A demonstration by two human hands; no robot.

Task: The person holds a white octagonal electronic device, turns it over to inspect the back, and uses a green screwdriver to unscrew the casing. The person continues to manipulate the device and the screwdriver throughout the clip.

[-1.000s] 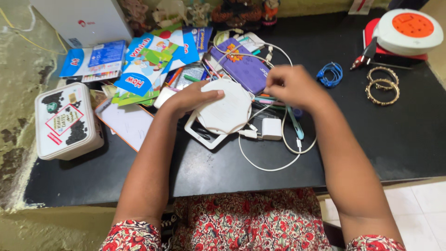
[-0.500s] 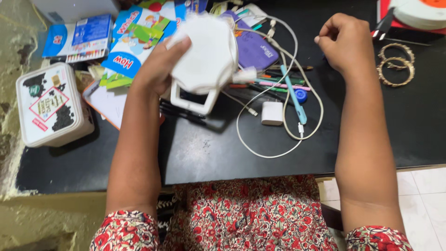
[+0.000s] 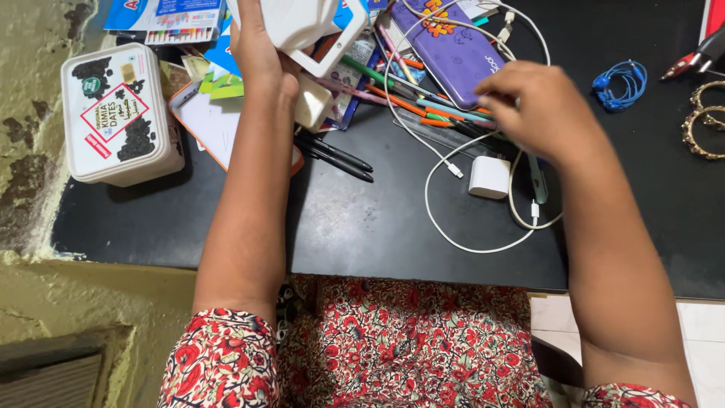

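My left hand (image 3: 260, 49) grips a white flat object (image 3: 298, 23) with a white frame-like piece under it, lifted above the black table (image 3: 362, 227); a small white block (image 3: 313, 102) hangs just below. My right hand (image 3: 540, 109) hovers with fingers curled over several coloured pens (image 3: 430, 113) and the edge of a purple pencil case (image 3: 449, 49); whether it pinches anything is hidden. A white charger cube (image 3: 489, 177) with a looping white cable (image 3: 468, 245) lies just below that hand.
A white lidded box (image 3: 117, 113) stands at the table's left end. Booklets and papers (image 3: 174, 15) pile at the back left, two black pens (image 3: 336, 155) lie mid-table. A blue coiled cord (image 3: 623, 79) and gold bangles (image 3: 706, 125) sit at right.
My left hand lifted the white flat object off the pile and up toward the back. My right hand came down from the back right onto the pens near the purple case.
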